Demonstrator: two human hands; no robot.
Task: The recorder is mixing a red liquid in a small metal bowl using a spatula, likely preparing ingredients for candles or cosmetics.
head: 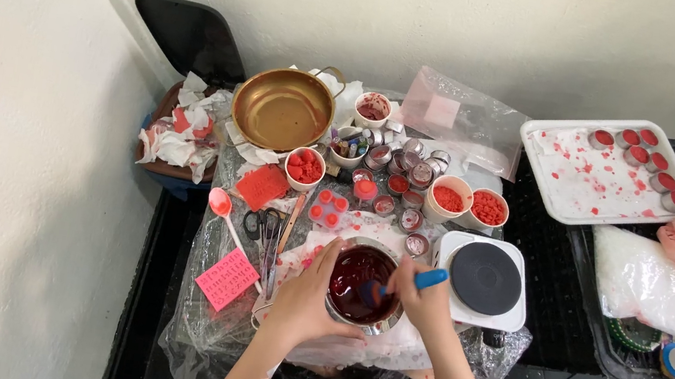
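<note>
On the plastic-covered table (202, 321), the left hand (305, 299) curled around the metal pot (361, 287) of dark red liquid; the right hand (421, 296) gripped a blue-handled spatula (402, 283). Stirring slowly, pot steadied, would avoid splashes.

Left hand (306, 294) cups the rim of a steel bowl (360, 286) of dark red liquid. Right hand (425, 296) grips a blue-handled spatula (404, 283), tip in the liquid. White hotplate (484, 279) just beside the bowl; gold pot (283, 108) behind.
</note>
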